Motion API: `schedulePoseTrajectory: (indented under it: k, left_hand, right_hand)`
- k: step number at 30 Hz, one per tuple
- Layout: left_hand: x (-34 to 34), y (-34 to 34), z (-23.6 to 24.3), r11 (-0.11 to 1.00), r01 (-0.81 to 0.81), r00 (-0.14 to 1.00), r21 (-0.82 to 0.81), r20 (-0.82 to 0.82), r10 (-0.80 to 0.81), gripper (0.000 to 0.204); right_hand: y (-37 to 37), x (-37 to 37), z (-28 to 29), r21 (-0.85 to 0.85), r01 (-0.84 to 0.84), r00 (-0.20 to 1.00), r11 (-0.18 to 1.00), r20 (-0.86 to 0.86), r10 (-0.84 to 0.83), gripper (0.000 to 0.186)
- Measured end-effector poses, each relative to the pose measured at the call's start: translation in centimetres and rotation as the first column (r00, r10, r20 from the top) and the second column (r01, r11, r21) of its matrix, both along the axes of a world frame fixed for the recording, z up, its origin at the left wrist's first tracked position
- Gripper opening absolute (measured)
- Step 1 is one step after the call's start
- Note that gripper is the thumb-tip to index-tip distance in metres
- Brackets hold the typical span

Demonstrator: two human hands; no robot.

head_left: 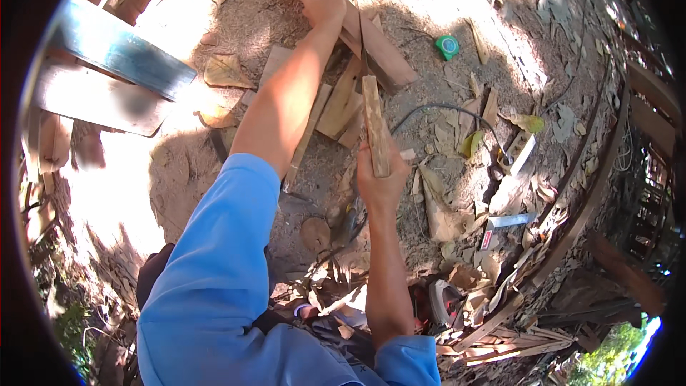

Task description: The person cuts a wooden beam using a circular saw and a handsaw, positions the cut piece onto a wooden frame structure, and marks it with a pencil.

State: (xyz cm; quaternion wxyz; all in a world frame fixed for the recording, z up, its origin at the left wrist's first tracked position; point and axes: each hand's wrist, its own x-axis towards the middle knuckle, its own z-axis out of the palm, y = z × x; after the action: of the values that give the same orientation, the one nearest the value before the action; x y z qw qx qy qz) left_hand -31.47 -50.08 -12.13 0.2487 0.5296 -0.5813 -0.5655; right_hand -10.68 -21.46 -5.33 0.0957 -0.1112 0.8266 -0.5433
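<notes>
A reddish-brown wooden board (382, 53) lies slanting across the ground at the top middle. My left hand (325, 7) grips it near its upper part, with fingers partly hidden over the far side. In my right hand (382, 179) is a saw (376, 125) with a long, straight wooden handle. Its thin dark blade, seen almost edge-on, reaches across the board to the right of my left hand. The teeth are too small to make out. Wood offcuts (339, 107) lie under and beside the board, below my left forearm.
A green tape measure (447, 47) lies right of the board, and a try square (509, 221) lower right. A black cable (443, 106) curves to a socket block (518, 157). Planks (107, 96) stand at left. Dry leaves (439, 204) litter the ground.
</notes>
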Motion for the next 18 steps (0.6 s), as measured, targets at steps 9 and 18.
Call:
schedulePoseTrajectory:
  k: [9, 18]
  left_hand:
    - [1.3, 1.2, 0.1, 0.999, 0.047, 0.999, -0.009, 0.026, -0.047, 0.119]
    - [0.3, 1.2, 0.0, 0.999, -0.01, 1.0, 0.048, 0.02, 0.009, 0.117]
  right_hand:
    - [1.8, 1.1, 0.1, 0.074, -0.011, 0.987, 0.997, 0.163, -0.001, 0.049]
    - [6.7, 8.6, 4.7, 0.154, 0.012, 0.998, 0.988, -0.065, -0.002, 0.042]
